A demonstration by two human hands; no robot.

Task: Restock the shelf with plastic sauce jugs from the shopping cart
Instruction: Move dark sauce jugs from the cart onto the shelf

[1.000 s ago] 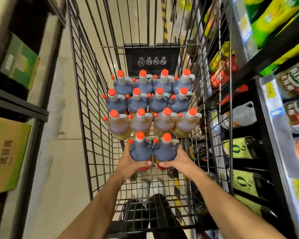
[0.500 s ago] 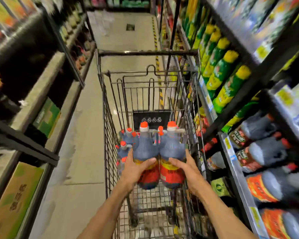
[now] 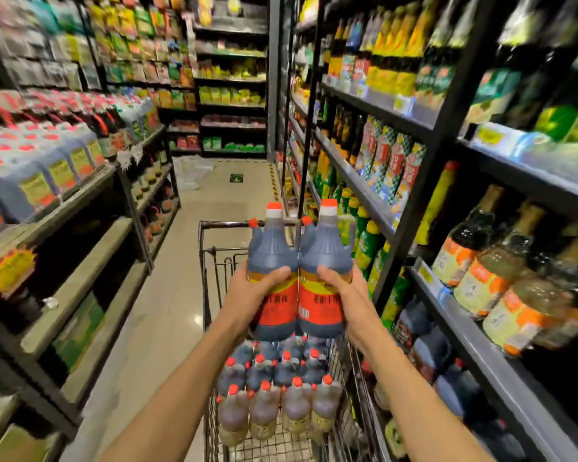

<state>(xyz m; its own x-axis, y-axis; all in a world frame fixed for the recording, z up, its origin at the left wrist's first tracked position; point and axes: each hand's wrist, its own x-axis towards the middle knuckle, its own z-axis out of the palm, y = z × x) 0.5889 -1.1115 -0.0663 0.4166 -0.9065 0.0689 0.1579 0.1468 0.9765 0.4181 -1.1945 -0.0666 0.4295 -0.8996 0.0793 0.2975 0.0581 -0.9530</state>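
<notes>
Jugs in hand: two dark sauce jugs, the left jug (image 3: pixel 272 271) and the right jug (image 3: pixel 324 271), are held side by side and touching, raised above the near end of the shopping cart (image 3: pixel 211 255).
Left hand: the left hand (image 3: pixel 247 295) wraps the outer left side of its jug, thumb curled across the front at the top of the label.
Right hand: the right hand (image 3: pixel 344 295) grips the outer right side of the other jug the same way, thumb on the front.
Orientation: both jugs stand upright, long axis vertical, orange caps up and red labels facing the camera; small side spouts point up and left.
Cart: many more jugs in the cart (image 3: pixel 274 388) stand upright in rows, dark ones farther, lighter brown ones nearer.
Shelf: the shelf on the right (image 3: pixel 474 348) carries similar dark jugs on its low tier, just right of the cart; blur hides how full it is.
Progress: judged early or middling, since a pair is lifted out but not yet shelved and most of the load remains.
Left to do: swing this pair right onto the shelf, then repeat for the rest.
</notes>
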